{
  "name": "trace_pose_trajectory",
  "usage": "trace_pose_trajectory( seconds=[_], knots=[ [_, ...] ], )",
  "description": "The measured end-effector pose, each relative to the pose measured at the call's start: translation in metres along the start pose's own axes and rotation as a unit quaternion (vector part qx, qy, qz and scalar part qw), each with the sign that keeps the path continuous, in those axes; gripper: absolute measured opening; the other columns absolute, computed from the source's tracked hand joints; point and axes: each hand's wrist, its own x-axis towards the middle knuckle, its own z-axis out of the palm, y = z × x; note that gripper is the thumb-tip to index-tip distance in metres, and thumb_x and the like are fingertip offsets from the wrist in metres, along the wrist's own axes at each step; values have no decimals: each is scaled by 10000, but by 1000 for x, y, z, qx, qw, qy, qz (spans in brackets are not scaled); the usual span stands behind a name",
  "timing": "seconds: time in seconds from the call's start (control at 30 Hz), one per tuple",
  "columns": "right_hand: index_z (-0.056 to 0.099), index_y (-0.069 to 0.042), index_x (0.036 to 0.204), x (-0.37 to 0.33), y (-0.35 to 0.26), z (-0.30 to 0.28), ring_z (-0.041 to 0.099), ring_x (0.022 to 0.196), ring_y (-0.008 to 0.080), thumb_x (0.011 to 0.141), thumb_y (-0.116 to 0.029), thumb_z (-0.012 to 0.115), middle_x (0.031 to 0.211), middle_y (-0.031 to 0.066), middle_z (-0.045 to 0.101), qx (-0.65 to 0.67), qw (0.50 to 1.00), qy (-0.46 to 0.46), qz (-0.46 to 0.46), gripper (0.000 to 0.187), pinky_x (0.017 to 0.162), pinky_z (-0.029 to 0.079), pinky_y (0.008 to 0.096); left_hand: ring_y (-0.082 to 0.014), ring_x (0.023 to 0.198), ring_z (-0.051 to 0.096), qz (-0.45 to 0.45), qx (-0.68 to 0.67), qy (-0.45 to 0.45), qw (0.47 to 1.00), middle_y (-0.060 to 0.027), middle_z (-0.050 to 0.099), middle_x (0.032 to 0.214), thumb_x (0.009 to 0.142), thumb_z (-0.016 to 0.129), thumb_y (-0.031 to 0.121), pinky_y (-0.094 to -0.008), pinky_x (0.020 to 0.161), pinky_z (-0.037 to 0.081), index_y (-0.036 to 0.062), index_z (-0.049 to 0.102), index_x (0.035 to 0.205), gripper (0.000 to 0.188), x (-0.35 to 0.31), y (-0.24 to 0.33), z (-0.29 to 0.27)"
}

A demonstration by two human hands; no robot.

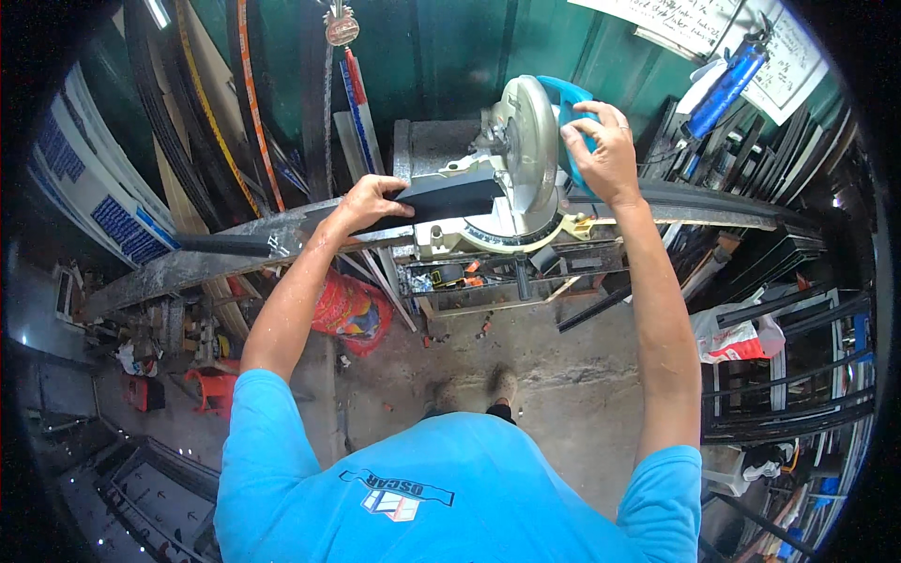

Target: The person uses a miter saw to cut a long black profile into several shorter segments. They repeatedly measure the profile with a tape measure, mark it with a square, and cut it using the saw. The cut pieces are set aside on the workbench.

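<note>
A mitre saw with a pale round blade guard stands on the long workbench in front of me. Across its base lies a dark, flat-faced length of profile, its right end close to the guard. My left hand grips the left end of this profile, thumb and fingers closed on it. On the other side of the guard, my right hand has its fingers curled at the blue saw handle. The handle partly hides behind those fingers. The blade's edge is hidden by the guard.
The narrow bench runs left and right of the saw. Long strips lean against the green wall. A blue tubular tool hangs at upper right. Below are a red sack and a rack of dark profiles.
</note>
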Motion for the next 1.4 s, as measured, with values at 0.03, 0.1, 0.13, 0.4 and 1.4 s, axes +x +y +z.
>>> trace_pose_trajectory(
  seconds=[0.03, 0.1, 0.13, 0.4, 1.4],
  knots=[
    [767, -128, 977, 0, 1, -7, 585, 1193, 323, 868, -233, 722, 1130, 61, 689, 25, 1000, -16, -7, 158, 1018, 436, 457, -117, 938, 650, -10, 0, 3, 1000, -61, 748, 1025, 767, 870, 86, -295, 870, 532, -49, 716, 1164, 447, -1, 4, 5],
    [768, -121, 990, -4, 1, -15, 544, 1301, 322, 876, -200, 716, 1154, 59, 700, -21, 997, -57, -55, 148, 1044, 424, 464, -124, 963, 645, -14, 8, 2, 1000, -59, 744, 1032, 752, 874, 83, -304, 897, 526, -55, 711, 1160, 460, 0, 9, 11],
    [767, -113, 991, -2, 3, -16, 535, 1318, 325, 877, -200, 714, 1157, 67, 703, -18, 997, -62, -51, 153, 1054, 419, 474, -124, 966, 645, -9, 16, -3, 1000, -59, 743, 1032, 755, 872, 80, -303, 898, 525, -58, 709, 1160, 458, 1, 11, 12],
    [750, -38, 1016, 32, -38, -30, 599, 1201, 357, 910, -166, 656, 1082, 119, 729, -10, 996, -85, -5, 191, 1025, 454, 462, -116, 1019, 636, -25, -48, -36, 998, -57, 730, 1143, 790, 864, 60, -290, 963, 509, -53, 666, 1289, 549, -3, 29, 5],
    [613, -36, 910, -79, -80, -43, 468, 738, 36, 1024, -198, 639, 781, -68, 543, 450, 799, -240, 318, 199, 654, 388, 228, -84, 793, 629, 121, 41, 61, 990, -41, 745, 904, 770, 863, 112, -287, 742, 522, 8, 754, 1094, 357, -36, 37, 41]
  ],
)
